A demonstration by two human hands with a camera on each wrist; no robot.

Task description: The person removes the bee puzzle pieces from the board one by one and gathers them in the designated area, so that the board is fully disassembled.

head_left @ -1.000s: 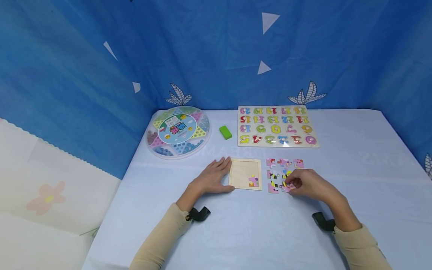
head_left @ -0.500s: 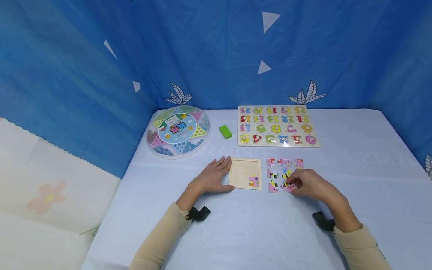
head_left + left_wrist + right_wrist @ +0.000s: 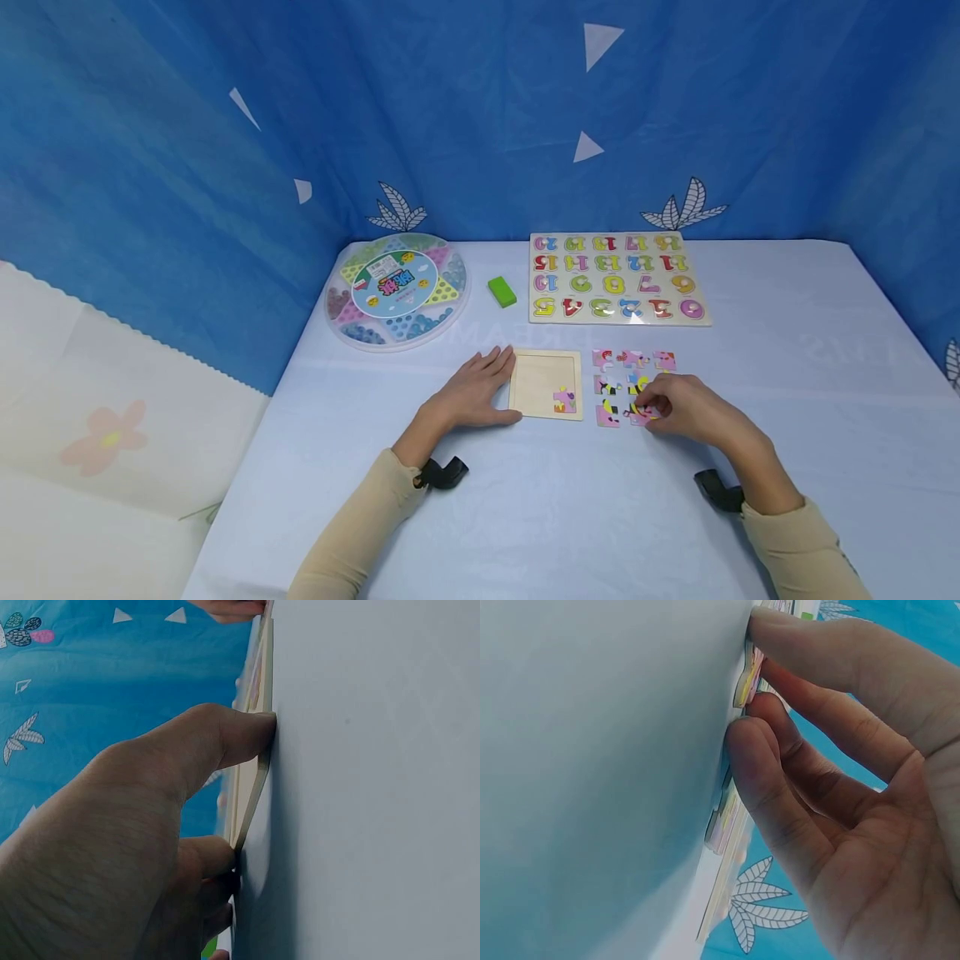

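My left hand [image 3: 474,390] lies at the left side of a square wooden puzzle tray [image 3: 543,352], fingers extended to its far corner and thumb at its near one. In the left wrist view, the thumb [image 3: 244,735] presses the tray's edge. One pink puzzle piece [image 3: 565,401] sits in the tray's near right corner. To the right, my right hand [image 3: 686,406] pinches a pink and yellow puzzle piece [image 3: 639,412] low over the table, partly hidden by the fingers. Several loose puzzle pieces [image 3: 607,385] lie in rows beside it; the hand covers some.
Behind the tray stand a number puzzle board [image 3: 622,321] and a small green block [image 3: 502,292]. A round Chinese checkers set [image 3: 396,287] lies at the back left. A blue printed curtain [image 3: 480,125] closes off the far side of the cloth-covered table [image 3: 555,517].
The piece at my right fingertips has shifted very slightly to the right over the last second. My left hand and the tray hold their place.
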